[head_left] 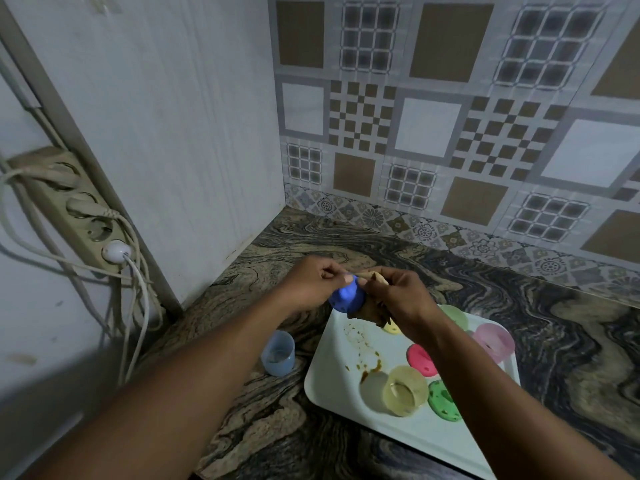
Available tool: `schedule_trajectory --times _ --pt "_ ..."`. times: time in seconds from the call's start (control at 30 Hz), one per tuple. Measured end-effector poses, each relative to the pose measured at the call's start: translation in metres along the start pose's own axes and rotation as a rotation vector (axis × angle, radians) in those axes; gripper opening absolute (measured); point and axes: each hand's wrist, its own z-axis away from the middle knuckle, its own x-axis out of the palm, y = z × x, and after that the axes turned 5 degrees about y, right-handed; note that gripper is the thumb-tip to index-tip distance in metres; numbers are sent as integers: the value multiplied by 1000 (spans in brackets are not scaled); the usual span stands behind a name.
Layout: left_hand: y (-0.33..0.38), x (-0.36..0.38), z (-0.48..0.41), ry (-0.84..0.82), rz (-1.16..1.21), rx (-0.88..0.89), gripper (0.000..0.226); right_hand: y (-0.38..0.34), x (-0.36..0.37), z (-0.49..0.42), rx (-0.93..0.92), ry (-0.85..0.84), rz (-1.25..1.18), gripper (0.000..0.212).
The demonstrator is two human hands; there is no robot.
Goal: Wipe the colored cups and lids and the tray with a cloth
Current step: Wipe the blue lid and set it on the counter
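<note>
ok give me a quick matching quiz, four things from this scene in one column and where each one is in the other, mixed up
Things:
1. blue lid
2. blue cup
3. red lid
4. cloth

Places:
A. on the tray
B. held in the right hand
C. on the counter, left of the tray
D. held in the left hand

Pairs: 1-D, 2-C, 3-A, 4-B

Before me, a marbled brown-and-black countertop (519,306) meets a patterned tile wall (450,116). On my left stands a white panel (173,133). Beyond it is a mounted power strip (69,202) with one white plug (116,251) inserted and cables (138,306) hanging.
</note>
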Motion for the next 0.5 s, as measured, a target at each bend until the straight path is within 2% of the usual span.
schedule_trajectory --times 0.13,0.37,0.5 --pt "7 -3 -6 -38 109 -26 12 -5 -9 -5 -68 18 97 17" --pt "15 7 -11 -19 371 -130 10 15 2 3 -453 283 255 22" --pt "16 7 -9 -10 413 -144 11 25 0 6 -436 434 207 21"
